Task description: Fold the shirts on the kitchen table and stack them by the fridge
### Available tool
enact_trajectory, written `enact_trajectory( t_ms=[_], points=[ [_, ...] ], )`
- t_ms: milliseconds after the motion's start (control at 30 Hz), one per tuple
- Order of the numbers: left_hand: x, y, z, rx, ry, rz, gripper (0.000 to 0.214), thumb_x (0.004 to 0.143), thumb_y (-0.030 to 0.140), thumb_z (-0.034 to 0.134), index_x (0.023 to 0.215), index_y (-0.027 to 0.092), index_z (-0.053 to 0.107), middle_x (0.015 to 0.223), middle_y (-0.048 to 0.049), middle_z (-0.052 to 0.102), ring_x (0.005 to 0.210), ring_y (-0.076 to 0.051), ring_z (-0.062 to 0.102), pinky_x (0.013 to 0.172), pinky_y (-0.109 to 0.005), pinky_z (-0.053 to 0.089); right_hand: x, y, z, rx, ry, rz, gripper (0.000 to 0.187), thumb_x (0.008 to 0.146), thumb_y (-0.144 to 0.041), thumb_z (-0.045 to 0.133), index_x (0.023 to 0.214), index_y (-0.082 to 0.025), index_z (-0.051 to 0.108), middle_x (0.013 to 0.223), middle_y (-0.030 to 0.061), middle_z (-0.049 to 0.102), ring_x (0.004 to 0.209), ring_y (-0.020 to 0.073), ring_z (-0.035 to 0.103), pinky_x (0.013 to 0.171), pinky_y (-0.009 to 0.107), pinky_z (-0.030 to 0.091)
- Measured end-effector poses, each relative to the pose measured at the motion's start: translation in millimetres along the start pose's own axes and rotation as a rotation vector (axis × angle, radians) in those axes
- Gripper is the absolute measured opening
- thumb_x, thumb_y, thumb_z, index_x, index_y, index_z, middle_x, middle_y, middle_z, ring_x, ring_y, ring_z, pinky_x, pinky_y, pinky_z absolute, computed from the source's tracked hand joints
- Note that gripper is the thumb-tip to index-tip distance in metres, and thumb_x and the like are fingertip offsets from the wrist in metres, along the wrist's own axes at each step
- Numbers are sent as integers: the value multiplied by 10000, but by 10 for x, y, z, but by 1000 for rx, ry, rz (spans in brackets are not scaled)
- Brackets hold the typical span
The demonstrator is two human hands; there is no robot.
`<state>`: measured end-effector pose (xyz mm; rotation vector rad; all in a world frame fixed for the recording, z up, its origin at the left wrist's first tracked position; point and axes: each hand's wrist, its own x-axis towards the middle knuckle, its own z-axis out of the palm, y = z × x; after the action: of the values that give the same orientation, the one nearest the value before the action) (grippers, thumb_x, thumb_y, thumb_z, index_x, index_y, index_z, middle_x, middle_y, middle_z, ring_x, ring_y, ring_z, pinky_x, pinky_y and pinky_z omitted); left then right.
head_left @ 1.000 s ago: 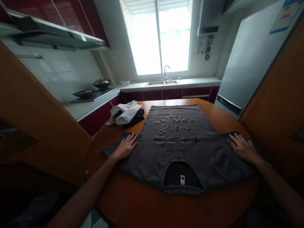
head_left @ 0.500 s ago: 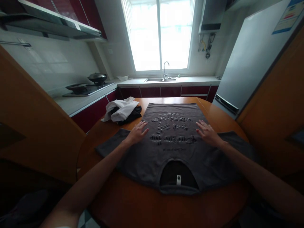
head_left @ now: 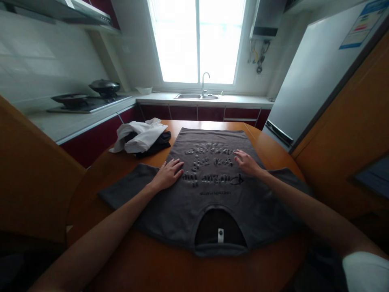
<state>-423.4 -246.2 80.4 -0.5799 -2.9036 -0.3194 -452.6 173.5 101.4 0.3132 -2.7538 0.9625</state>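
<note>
A dark grey T-shirt (head_left: 212,215) lies spread out on the round wooden table (head_left: 194,275), its collar towards me and its hem at the far side. Dark raised lettering runs across its chest, upside down from where I look. My left hand (head_left: 168,174) rests flat on the shirt at the left of the lettering, fingers stretched out. On the right, my right hand (head_left: 247,163) lies over the lettering's edge with its fingers extended. Neither hand holds anything. A white label shows inside the collar.
At the table's far left lies a heap of white cloth (head_left: 142,136) and black cloth (head_left: 156,146). Beyond stand a counter with a sink (head_left: 197,96), a stove with a lidded pan (head_left: 105,86), and a fridge (head_left: 310,77) at the right.
My right hand has moved inward to the left, onto the lettering. The left hand has come slightly nearer me along the shirt. The whole view has shifted a little.
</note>
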Motion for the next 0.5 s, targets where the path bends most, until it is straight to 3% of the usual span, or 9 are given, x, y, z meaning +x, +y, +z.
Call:
enact_trajectory(
  t_ms=[100, 167, 233, 300, 367, 500],
  points=[
    [-17, 12, -10, -4, -14, -4, 525, 1004, 486, 385, 1450, 247, 526, 1577, -99, 423, 1473, -311, 349, 1191, -576, 251, 360, -167, 122, 519, -95, 152, 353, 961, -427, 454, 1063, -169, 673, 1222, 155, 707, 1194, 299, 639, 1063, 496, 481],
    [-30, 16, -25, -3, -11, -2, 520, 1005, 484, 384, 1447, 253, 531, 1579, -93, 421, 1475, -307, 348, 1194, -566, 252, 602, -230, 214, 853, -202, 231, 398, 997, -468, 377, 1064, -176, 639, 1194, 161, 712, 1129, 279, 678, 1002, 487, 530],
    [-41, 18, -40, -3, -9, -3, 511, 1006, 483, 384, 1445, 268, 534, 1576, -83, 427, 1475, -300, 349, 1198, -554, 255, 850, -227, 290, 1055, -267, 256, 434, 1010, -510, 333, 1082, -186, 613, 1238, 171, 687, 1145, 270, 671, 996, 484, 535],
    [-47, 17, -48, -6, -16, -7, 513, 1006, 483, 387, 1448, 268, 532, 1573, -80, 432, 1475, -298, 351, 1199, -547, 263, 1108, -138, 329, 1124, -224, 283, 457, 1017, -519, 292, 1102, -185, 593, 1280, 183, 656, 1171, 260, 656, 1006, 473, 529],
    [-53, 12, -43, -8, -19, -6, 517, 1007, 482, 392, 1455, 260, 527, 1577, -81, 425, 1477, -299, 347, 1199, -545, 270, 1370, 47, 310, 1091, -96, 323, 507, 1030, -494, 201, 1151, -167, 569, 1311, 202, 624, 1185, 241, 645, 1010, 455, 524],
    [-91, -24, -18, -2, -4, 9, 513, 1016, 485, 390, 1465, 271, 515, 1588, -66, 410, 1480, -291, 343, 1207, -534, 270, 1811, 601, 89, 728, 139, 359, 687, 1018, -423, -10, 1307, -91, 517, 1270, 253, 609, 1147, 241, 656, 957, 466, 539]
  ],
)
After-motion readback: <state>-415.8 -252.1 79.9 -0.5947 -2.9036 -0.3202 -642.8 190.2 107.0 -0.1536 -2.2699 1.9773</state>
